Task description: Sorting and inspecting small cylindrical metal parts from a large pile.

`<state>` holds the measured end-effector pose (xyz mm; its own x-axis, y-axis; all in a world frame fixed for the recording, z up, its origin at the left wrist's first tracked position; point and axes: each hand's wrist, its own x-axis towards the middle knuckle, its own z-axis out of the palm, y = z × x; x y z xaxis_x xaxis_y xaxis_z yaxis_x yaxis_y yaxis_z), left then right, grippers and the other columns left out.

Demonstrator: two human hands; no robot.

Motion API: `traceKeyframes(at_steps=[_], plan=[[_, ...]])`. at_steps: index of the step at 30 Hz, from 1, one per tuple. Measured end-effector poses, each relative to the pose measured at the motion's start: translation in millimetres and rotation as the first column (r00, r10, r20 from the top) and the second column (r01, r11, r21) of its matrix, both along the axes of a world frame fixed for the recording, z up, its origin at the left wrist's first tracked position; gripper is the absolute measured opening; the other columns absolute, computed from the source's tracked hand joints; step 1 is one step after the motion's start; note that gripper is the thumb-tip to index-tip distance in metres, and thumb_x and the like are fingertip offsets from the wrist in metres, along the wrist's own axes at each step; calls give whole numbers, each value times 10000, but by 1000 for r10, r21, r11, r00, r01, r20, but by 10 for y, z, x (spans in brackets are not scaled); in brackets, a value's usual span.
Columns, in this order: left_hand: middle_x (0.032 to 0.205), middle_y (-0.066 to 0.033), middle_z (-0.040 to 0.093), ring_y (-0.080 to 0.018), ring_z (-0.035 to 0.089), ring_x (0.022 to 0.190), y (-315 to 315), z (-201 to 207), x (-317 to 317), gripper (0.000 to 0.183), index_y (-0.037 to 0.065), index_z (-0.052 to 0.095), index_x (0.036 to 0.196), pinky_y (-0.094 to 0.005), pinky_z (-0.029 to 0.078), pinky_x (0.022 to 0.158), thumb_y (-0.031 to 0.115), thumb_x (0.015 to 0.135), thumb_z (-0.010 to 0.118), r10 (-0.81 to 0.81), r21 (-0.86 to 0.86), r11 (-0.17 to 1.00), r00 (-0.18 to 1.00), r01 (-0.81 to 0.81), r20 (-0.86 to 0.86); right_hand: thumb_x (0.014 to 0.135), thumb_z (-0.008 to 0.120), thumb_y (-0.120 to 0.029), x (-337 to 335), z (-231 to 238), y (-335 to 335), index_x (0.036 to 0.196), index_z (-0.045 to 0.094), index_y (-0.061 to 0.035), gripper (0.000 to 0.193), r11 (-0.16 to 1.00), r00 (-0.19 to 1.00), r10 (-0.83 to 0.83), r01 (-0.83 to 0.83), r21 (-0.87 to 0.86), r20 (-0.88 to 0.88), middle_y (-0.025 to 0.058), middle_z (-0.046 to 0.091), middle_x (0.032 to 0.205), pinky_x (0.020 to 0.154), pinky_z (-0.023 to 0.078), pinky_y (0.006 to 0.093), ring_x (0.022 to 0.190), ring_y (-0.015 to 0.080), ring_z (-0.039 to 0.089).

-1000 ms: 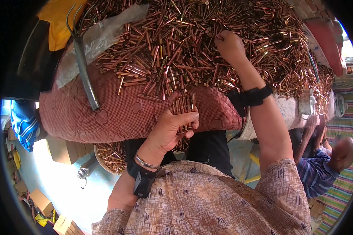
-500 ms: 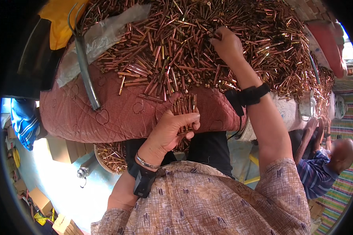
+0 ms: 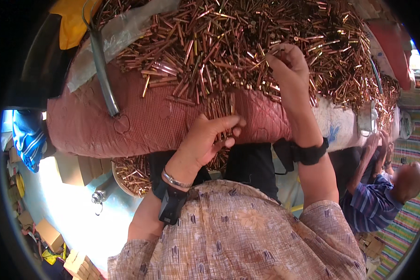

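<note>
My left hand (image 3: 203,140) is closed around an upright bundle of thin copper-coloured bolts (image 3: 220,106), held just in front of the padded edge, thumb across the front. Up and to the right, my right hand (image 3: 291,70) pinches at the surface of a large heap of the same bolts (image 3: 238,37). One slim bolt (image 3: 260,62) appears to stick out from the thumb and fingertips; its grip end is partly hidden by the fingers.
A red patterned cushion (image 3: 144,121) borders the heap. A metal hand fork (image 3: 102,74) rests by a clear plastic sheet (image 3: 126,32). Below stands a basin of bolts (image 3: 130,179). At the right, a co-worker in a striped shirt (image 3: 375,205) handles items at the heap's edge.
My right hand has drawn back toward me and slightly right, its wrist now bent more upright, with a bolt apparently between the fingers. My left hand keeps its bundle nearly in place.
</note>
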<state>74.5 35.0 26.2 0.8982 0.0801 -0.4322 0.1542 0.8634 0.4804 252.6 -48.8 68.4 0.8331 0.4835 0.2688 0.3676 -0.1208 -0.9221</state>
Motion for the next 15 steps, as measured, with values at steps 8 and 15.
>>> traceKeyframes(at_steps=[8, 15], plan=[[863, -90, 636, -111, 530, 647, -78, 6, 50, 180, 19, 578, 966, -205, 398, 451, 90, 803, 607, 58, 41, 997, 997, -60, 41, 780, 590, -34, -545, -85, -340, 955, 541, -37, 183, 967, 813, 253, -225, 118, -524, -39, 496, 709, 477, 276, 167, 553, 16, 385], [761, -94, 617, -121, 549, 611, -92, -18, 14, 157, -8, 582, 922, -182, 381, 416, 49, 778, 612, 46, 117, 992, 998, -51, 42, 795, 594, -56, -673, -97, -339, 978, 540, -35, 193, 976, 739, 217, -185, 117, -638, -34, 504, 740, 500, 300, 168, 575, 27, 402]])
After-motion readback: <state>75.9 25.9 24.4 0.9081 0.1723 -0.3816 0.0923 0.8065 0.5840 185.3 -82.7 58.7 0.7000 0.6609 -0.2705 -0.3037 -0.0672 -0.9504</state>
